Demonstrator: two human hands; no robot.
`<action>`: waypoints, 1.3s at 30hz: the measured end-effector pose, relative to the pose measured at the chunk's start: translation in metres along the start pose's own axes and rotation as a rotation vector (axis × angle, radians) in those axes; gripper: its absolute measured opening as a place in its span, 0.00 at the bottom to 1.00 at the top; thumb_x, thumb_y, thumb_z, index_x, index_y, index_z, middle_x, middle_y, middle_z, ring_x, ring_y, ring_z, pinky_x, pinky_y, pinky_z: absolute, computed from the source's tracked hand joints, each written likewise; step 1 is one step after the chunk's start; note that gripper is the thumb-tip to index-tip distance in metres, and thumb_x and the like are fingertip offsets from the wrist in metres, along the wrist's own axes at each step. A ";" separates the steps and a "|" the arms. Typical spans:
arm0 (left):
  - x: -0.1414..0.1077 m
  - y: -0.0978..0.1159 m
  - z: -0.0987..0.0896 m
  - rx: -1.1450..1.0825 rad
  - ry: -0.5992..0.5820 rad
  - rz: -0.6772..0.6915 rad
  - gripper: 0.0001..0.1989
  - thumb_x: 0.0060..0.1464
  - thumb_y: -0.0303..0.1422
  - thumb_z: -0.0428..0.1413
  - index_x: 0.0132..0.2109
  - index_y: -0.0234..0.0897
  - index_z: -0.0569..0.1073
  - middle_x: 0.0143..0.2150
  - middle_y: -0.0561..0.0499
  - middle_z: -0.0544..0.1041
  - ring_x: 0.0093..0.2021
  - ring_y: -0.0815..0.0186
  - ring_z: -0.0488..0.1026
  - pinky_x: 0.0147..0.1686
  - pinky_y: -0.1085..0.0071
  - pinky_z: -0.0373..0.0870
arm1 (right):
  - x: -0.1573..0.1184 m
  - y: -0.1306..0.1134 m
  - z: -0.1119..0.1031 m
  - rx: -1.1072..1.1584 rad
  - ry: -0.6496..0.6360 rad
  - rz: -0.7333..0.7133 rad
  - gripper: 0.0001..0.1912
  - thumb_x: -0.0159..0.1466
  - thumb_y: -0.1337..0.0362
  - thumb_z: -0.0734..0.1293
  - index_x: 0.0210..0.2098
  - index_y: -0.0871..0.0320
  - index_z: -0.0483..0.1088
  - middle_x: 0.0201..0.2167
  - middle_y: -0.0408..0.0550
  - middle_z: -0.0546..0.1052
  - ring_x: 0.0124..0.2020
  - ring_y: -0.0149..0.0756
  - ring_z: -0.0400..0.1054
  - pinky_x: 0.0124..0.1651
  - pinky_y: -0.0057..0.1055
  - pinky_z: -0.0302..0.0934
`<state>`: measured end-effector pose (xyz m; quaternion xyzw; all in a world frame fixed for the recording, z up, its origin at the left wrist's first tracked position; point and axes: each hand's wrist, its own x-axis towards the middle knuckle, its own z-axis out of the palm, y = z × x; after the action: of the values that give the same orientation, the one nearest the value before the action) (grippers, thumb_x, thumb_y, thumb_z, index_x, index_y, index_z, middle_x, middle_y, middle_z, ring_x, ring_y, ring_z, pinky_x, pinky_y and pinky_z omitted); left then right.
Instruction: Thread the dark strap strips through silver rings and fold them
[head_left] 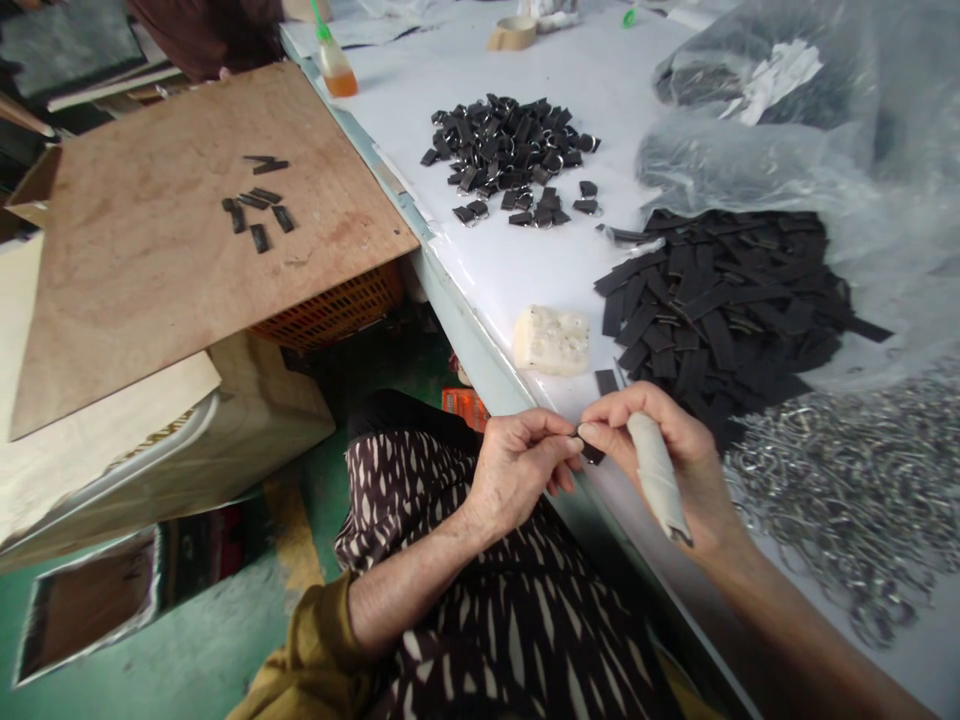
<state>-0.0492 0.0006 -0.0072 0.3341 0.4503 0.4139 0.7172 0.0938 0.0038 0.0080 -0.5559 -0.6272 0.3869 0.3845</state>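
My left hand (525, 455) and my right hand (660, 440) meet over the table's front edge, fingertips pinching a small black strip (592, 453) between them. Fingers cover most of it, so any ring on it cannot be made out. A white wrapped stick (654, 470) with a dark tip also rests in my right hand, along the palm. Just beyond the hands lies another black strip (606, 381), beside a cream sponge block (553, 340). A heap of flat black strips (720, 300) sits to the right, and a pile of metal rings (847, 490) nearer my right forearm.
Folded black tabs with rings (510, 145) are heaped farther back. A bottle of orange liquid (335, 65) and a tape roll (513, 33) stand behind. Clear plastic bags (750, 150) cover the right rear. Left is a wooden board (150, 260) with several black pieces, above an orange basket (330, 305).
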 end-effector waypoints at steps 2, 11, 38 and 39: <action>-0.001 0.000 0.000 0.001 0.009 -0.006 0.06 0.47 0.30 0.56 0.27 0.32 0.69 0.20 0.53 0.71 0.15 0.74 0.65 0.14 0.78 0.59 | 0.000 0.000 0.000 0.007 -0.001 0.005 0.10 0.57 0.65 0.68 0.27 0.55 0.59 0.28 0.40 0.71 0.28 0.29 0.66 0.29 0.27 0.60; -0.003 0.001 -0.003 -0.039 -0.047 -0.014 0.06 0.48 0.31 0.56 0.29 0.31 0.69 0.21 0.53 0.71 0.16 0.74 0.65 0.16 0.78 0.60 | 0.000 -0.003 0.001 0.042 -0.026 0.048 0.09 0.57 0.65 0.67 0.27 0.53 0.60 0.29 0.41 0.71 0.28 0.29 0.65 0.28 0.26 0.61; 0.004 -0.005 -0.006 -0.047 -0.100 -0.007 0.12 0.49 0.36 0.57 0.27 0.31 0.69 0.20 0.52 0.70 0.16 0.74 0.64 0.16 0.77 0.60 | 0.003 -0.002 0.000 0.151 -0.095 0.177 0.09 0.58 0.64 0.66 0.26 0.53 0.60 0.27 0.40 0.70 0.27 0.29 0.64 0.29 0.28 0.59; 0.004 -0.005 -0.006 -0.044 -0.094 -0.008 0.12 0.48 0.36 0.57 0.27 0.31 0.69 0.20 0.52 0.70 0.16 0.74 0.64 0.16 0.77 0.60 | 0.004 -0.002 0.001 0.143 -0.093 0.177 0.09 0.58 0.64 0.66 0.26 0.53 0.60 0.27 0.40 0.70 0.27 0.30 0.64 0.29 0.28 0.59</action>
<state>-0.0520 0.0021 -0.0148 0.3353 0.4082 0.4049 0.7463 0.0920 0.0070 0.0102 -0.5616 -0.5640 0.4884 0.3579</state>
